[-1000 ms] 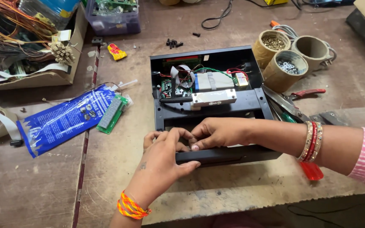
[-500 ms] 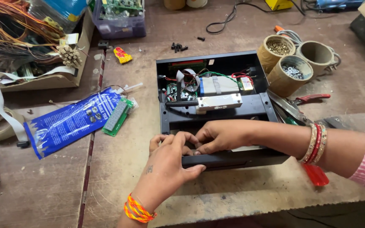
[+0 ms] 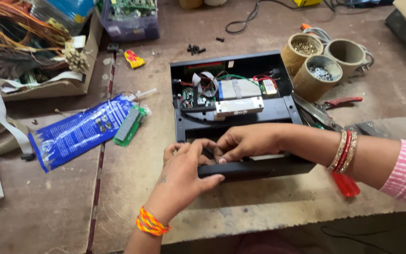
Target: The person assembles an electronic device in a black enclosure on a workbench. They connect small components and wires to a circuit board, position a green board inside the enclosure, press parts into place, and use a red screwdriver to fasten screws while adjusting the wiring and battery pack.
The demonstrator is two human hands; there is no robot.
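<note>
Worn brown wooden workbench (image 3: pixel 269 221) runs under both hands. Open black rectangular metal casing (image 3: pixel 285 112) sits on it, directly under and beyond the hands, with wiring, a green circuit board and a silver metal bar (image 3: pixel 238 107) inside, just past the fingertips. Left hand (image 3: pixel 184 175) grips the casing's front edge, thumb clamped over the black front rim, fingers curled inside. Right hand (image 3: pixel 247 141) comes in from the right, fingers bent and pinching down at the same front edge, touching the left hand's fingers; what it pinches is hidden. Cardboard box of orange and yellow wire bundles (image 3: pixel 29 42) sits far left beyond the hands. Blue printed plastic pouch (image 3: pixel 78 131) lies left of the left hand, a green display board (image 3: pixel 128 125) on its right end. Three brown cardboard tube cups (image 3: pixel 316 77) of small screws stand beyond the right wrist. Red-handled pliers (image 3: pixel 341 101) lie just right of the cups. Small yellow-red connector (image 3: pixel 134 59) lies well beyond the left hand.
</note>
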